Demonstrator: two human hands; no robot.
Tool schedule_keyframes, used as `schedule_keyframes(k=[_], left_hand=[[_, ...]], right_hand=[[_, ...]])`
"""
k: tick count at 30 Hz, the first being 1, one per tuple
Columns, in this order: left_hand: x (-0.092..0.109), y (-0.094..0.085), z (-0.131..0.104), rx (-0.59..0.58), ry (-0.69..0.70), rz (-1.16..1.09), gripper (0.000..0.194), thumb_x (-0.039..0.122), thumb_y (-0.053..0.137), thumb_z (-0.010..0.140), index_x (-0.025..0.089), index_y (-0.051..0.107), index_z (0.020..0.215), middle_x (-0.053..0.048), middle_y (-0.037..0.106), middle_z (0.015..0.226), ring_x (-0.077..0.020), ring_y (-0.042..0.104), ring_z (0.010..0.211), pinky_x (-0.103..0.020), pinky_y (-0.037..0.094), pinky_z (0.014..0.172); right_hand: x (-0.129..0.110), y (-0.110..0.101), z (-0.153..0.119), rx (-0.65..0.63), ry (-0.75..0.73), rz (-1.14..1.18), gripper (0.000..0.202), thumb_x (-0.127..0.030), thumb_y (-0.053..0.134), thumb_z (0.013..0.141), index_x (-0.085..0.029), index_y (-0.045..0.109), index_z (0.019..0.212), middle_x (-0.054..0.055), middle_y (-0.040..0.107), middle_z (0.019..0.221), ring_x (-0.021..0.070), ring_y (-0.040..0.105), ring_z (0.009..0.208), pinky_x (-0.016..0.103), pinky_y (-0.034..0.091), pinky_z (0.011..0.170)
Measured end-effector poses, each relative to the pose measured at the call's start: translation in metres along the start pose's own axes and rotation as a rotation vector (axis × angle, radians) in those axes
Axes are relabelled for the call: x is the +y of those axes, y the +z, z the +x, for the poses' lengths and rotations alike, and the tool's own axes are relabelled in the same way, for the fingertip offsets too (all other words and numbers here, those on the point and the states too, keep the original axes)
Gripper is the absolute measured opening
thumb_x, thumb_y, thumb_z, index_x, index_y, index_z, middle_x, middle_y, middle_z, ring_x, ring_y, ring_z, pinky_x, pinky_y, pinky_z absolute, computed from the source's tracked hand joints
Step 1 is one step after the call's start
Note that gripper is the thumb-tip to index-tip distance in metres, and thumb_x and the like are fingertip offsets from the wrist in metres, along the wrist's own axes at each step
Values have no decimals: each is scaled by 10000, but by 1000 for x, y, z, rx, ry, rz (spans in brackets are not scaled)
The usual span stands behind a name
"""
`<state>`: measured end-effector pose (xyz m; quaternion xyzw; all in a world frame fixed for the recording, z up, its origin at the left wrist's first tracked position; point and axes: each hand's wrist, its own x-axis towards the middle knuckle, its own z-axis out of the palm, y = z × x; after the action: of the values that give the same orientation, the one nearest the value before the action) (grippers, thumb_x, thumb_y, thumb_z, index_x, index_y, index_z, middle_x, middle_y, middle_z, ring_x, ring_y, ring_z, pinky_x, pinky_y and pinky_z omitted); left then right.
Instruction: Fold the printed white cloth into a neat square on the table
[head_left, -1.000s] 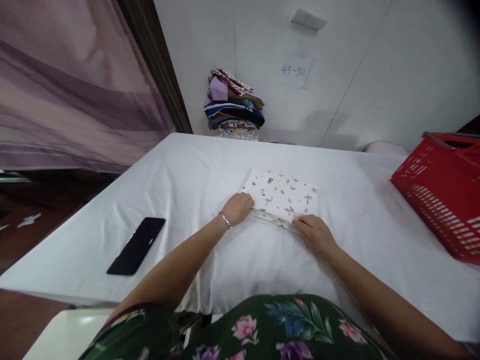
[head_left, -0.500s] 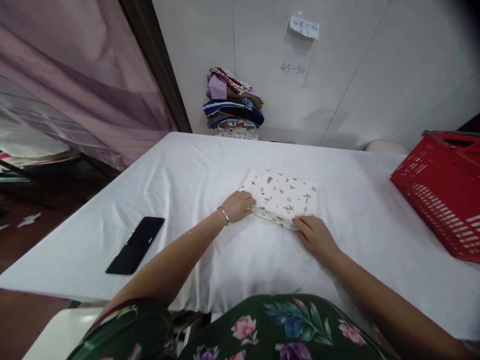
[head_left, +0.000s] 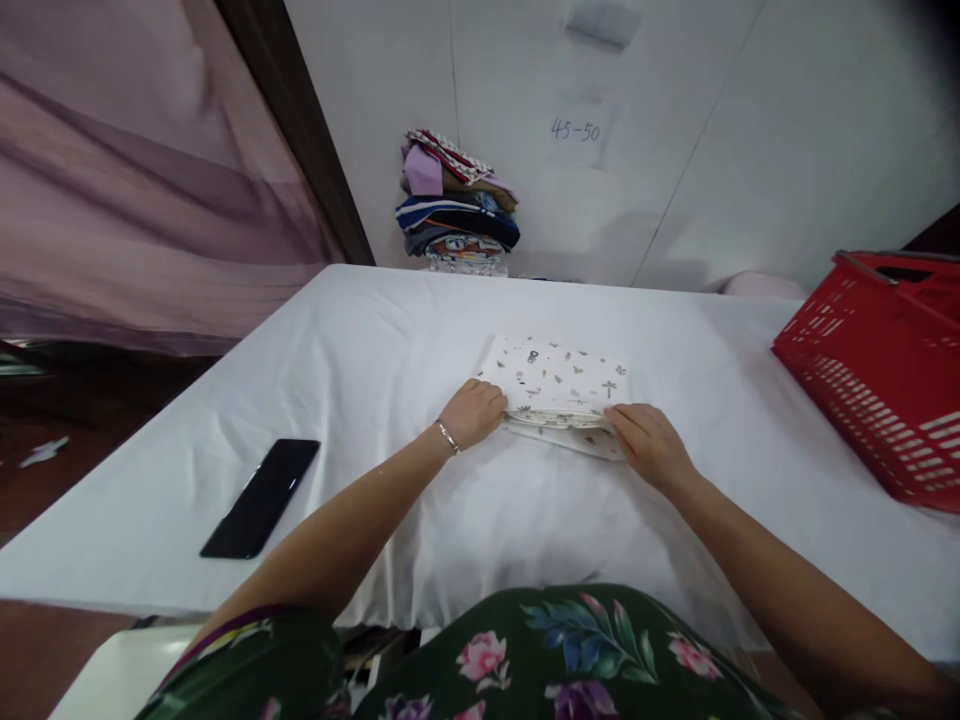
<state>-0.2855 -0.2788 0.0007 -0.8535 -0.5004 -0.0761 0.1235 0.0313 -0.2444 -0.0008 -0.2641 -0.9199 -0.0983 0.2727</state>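
Fingers of left hand and right hand apparently clamped on folded cloth, long axis roughly crosswise

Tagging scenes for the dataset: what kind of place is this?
Probably a folding or sorting station, perhaps a staged one: white-covered table, stack of folded fabrics behind it, handwritten "45-50" sheet on the wall.

- The head camera looks from the wearer's head, forward and down, over the floral top at the bottom edge.
- It faces across the surface to the wall behind.
- The left hand, right hand and patterned cloth lie mid-frame, within arm's reach.
- Wide coverage spans curtain to red basket.
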Motion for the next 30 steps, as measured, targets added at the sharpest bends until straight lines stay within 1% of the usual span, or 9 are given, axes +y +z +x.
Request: schedule_keyframes(k=[5, 7, 10, 13, 15, 17, 22, 26, 30], left_hand=[[4, 11, -8, 7, 3, -30, 131, 122, 440, 826, 163, 564, 837, -69, 589, 853, -202, 517, 835, -343, 371, 747], [3, 12, -11, 29, 10, -64, 128, 124, 451, 817, 167, 559, 871, -72, 592, 926, -205, 514, 883, -343, 375, 765], [0, 10, -13, 76, -23, -102, 162, 114, 492, 775, 169, 548, 916, -75, 575, 1066, -213, 496, 980, -340, 379, 792], [-3, 5, -12, 52, -55, -72, 153, 104, 505, 751, 164, 550, 885, -70, 592, 985, -216, 508, 922, -346, 385, 767], [-4, 2, -10, 38, -56, -28, 134, 94, 487, 761, 165, 552, 854, -66, 595, 918, -213, 511, 860, -350, 386, 742], [-5, 2, -10, 50, -46, 11, 140, 87, 469, 775, 171, 554, 848, -71, 593, 921, -215, 505, 848, -354, 384, 731], [-3, 12, -16, 106, -17, 3, 172, 65, 439, 800, 174, 566, 838, -73, 589, 903, -207, 497, 844, -347, 391, 736], [-3, 14, -24, 138, -42, -34, 210, 48, 436, 787, 179, 581, 862, -70, 595, 919, -203, 505, 864, -349, 402, 757], [-4, 11, -29, 155, -118, -35, 230, 43, 444, 768, 181, 588, 884, -76, 606, 954, -212, 515, 930, -353, 413, 800]], right_hand=[[-15, 9, -20, -121, -31, 63, 316, -93, 425, 873, -191, 575, 1134, 103, 623, 1051, 225, 547, 969, 380, 447, 802], [-18, 13, -29, -123, -4, 68, 324, -87, 427, 869, -188, 578, 1137, 108, 615, 1065, 229, 537, 994, 388, 439, 823], [-17, 16, -35, -110, 43, 47, 331, -90, 446, 855, -193, 583, 1139, 114, 602, 1090, 242, 520, 1033, 397, 427, 837], [-10, 15, -34, -86, 82, 55, 369, -95, 451, 849, -212, 556, 1183, 108, 593, 1119, 242, 510, 1062, 402, 416, 848], [-5, 12, -30, -61, 91, 67, 381, -95, 444, 854, -212, 536, 1205, 98, 609, 1094, 227, 526, 1032, 394, 413, 840], [-3, 10, -26, -26, 102, 56, 363, -88, 444, 858, -212, 548, 1183, 87, 628, 1056, 215, 541, 1002, 387, 405, 829], [-15, 15, -25, -34, 86, 83, 277, -99, 444, 873, -220, 621, 1048, 76, 642, 1026, 203, 550, 989, 372, 408, 825], [-23, 18, -33, -55, 104, 105, 323, -89, 426, 869, -219, 610, 1100, 88, 632, 1068, 206, 543, 1022, 386, 426, 846], [-23, 12, -38, -80, 135, 157, 384, -84, 435, 844, -215, 567, 1181, 97, 600, 1152, 219, 522, 1094, 411, 436, 903]])
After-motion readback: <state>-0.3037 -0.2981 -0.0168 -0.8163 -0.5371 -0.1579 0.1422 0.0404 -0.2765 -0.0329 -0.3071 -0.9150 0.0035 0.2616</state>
